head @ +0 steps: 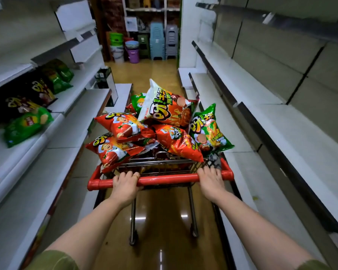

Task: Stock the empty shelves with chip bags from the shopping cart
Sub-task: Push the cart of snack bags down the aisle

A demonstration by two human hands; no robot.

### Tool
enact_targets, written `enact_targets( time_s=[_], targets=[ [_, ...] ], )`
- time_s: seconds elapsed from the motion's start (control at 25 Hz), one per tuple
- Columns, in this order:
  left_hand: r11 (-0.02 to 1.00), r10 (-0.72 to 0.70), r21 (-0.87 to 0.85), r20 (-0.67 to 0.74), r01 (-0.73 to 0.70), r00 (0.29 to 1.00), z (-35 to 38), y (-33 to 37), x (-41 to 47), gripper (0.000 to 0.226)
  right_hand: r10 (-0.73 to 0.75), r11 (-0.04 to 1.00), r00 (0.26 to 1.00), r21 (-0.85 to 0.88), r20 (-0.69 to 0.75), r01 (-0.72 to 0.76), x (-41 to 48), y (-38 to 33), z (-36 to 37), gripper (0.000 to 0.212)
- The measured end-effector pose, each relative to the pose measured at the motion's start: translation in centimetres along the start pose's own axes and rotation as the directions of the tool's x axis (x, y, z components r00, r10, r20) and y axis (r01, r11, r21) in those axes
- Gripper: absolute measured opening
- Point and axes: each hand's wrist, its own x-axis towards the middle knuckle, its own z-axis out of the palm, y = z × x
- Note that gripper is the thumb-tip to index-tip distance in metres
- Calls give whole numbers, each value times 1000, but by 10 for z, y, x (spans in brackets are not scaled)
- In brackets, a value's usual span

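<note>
Two runs of white shelves (226, 78) flank a narrow aisle with a glossy brown floor (164, 221). Stacked stools (157, 43) and buckets (133, 53) stand at twelve o'clock. The shopping cart (158, 164) at centre is heaped with chip bags (170, 112). More shelved bags (26, 123) lie at nine o'clock. The left hand (125, 184) and right hand (211, 180) both clasp the red handle (168, 180).

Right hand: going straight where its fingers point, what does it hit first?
The right hand would likely meet the cart's wire basket past the handle, then the green chip bag; depth unclear.
</note>
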Motion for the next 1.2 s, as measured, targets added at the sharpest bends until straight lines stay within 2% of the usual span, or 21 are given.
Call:
enact_targets(
  time_s=[0.12, 0.36, 0.56, 0.8, 1.2],
  targets=[
    [1000, 13, 17, -16, -13, 1000, 6, 6, -66, 34, 18, 1000, 999, 5, -31, -18, -67, -5, 5, 34],
    [999, 41, -2, 20, -41, 999, 22, 20, -215, 37, 36, 999, 999, 2, 11, -36, -213, -12, 19, 27],
    [999, 48, 5, 28, -48, 998, 32, 32, -332, 39, 39, 999, 999, -13, 9, -39, -328, -19, 28, 31],
    [999, 17, 39, -3, -17, 1000, 51, 45, -454, 38, 12, 1000, 1000, -6, -27, -12, -459, -27, 33, 30],
    [1000, 3, 21, 26, -3, 1000, 76, 72, -678, 36, 16, 1000, 1000, -6, 19, -16, -680, -38, 46, 35]
  ],
)
